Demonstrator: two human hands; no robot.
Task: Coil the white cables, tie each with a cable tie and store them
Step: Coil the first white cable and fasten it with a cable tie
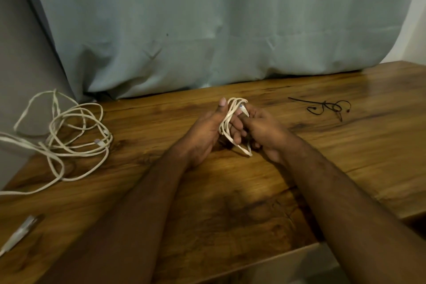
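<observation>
A small coil of flat white cable (pixel 227 120) sits between my two hands above the middle of the wooden table (pixel 230 191). My left hand (pixel 205 131) holds the coil, its loops wound around the fingers and the thumb raised. My right hand (pixel 262 129) pinches the cable's end with its plug near the top of the coil. A loop hangs down below the hands. A second, longer white cable (pixel 69 136) lies loose and tangled on the table's left side. Black cable ties (pixel 325 107) lie at the back right.
A pale blue curtain (pixel 207 30) hangs behind the table's far edge. A white cable end with a plug (pixel 20 233) lies near the front left edge. A light surface (pixel 299 267) shows below the table's front edge at lower right.
</observation>
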